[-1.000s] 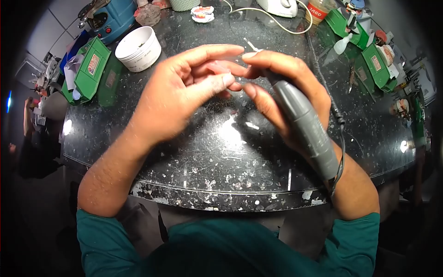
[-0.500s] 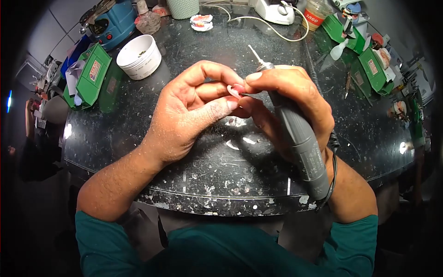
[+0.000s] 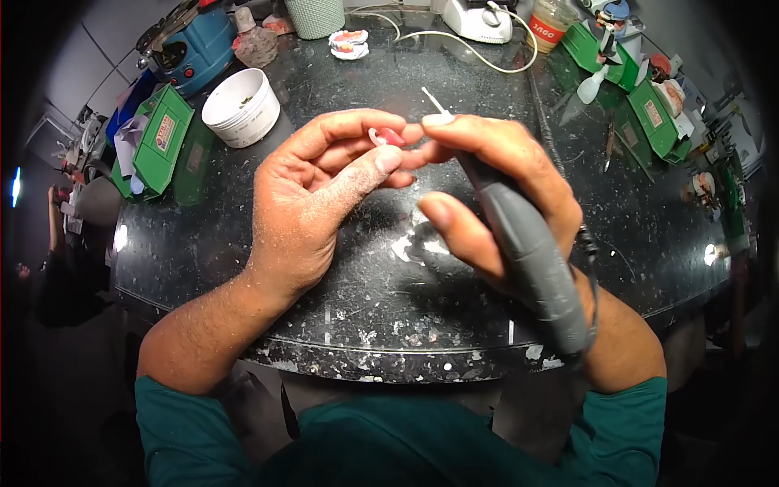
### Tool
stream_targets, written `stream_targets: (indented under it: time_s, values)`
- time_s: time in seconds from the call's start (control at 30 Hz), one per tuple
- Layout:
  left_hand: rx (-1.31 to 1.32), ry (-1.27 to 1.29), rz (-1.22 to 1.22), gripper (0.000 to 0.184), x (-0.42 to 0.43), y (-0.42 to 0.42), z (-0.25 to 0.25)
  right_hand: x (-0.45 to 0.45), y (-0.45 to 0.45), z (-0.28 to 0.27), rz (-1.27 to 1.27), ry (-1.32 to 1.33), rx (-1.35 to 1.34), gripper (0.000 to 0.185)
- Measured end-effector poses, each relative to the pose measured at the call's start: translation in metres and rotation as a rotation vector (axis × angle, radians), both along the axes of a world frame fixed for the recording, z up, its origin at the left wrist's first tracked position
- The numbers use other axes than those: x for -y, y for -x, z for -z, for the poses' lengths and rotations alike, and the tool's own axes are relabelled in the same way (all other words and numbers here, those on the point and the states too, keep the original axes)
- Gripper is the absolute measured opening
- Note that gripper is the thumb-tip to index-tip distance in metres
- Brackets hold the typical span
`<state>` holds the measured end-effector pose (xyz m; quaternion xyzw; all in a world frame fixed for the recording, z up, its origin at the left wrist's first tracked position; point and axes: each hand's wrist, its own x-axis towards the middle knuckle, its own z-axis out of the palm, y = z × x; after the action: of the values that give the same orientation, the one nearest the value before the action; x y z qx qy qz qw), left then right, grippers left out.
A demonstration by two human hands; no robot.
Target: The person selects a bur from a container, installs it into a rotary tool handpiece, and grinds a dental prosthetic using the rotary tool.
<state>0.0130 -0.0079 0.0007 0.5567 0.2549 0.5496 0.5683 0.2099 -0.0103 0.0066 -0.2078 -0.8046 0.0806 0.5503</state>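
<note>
Between the thumb and fingers of my left hand [image 3: 312, 195] is a small pink piece with a whitish edge [image 3: 387, 136], partly hidden by the fingertips. Pale dust covers the thumb and wrist. My right hand [image 3: 515, 178] holds a dark grey handpiece [image 3: 527, 243] with a black cable at its rear end. A thin metal bit [image 3: 435, 101] points up and left from its front, clear of the pink piece. The right thumb is spread away from the handpiece, and the right fingertips are close to the left ones.
A white tub [image 3: 242, 114], a dental model [image 3: 349, 45] and a white device with a cord [image 3: 479, 23] stand on the black table [image 3: 389, 325]. Green bins [image 3: 158, 150] flank both sides. A person [image 3: 69, 260] is at the far left.
My left hand has shifted left with the pink piece, which shows more plainly. My right thumb has moved off the piece and spread; the handpiece has tilted slightly.
</note>
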Motion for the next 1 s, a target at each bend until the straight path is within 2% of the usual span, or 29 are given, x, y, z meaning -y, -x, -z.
stream_targets:
  time_s: [0.17,0.27,0.43,1.0]
  values:
    - [0.004,-0.190,0.001,0.025,-0.006,0.002,0.005,0.012,-0.010,-0.012,-0.015,0.069,0.099,0.037]
    - [-0.005,-0.162,0.022,0.027,-0.003,0.005,0.003,0.012,0.000,0.001,-0.166,0.128,-0.063,0.035]
    - [-0.063,-0.194,0.033,0.025,-0.005,0.008,0.005,0.006,0.009,0.010,-0.084,0.087,-0.233,0.035]
    - [-0.069,-0.230,0.010,0.019,-0.005,0.008,0.006,0.003,0.009,0.013,-0.037,0.094,-0.200,0.032]
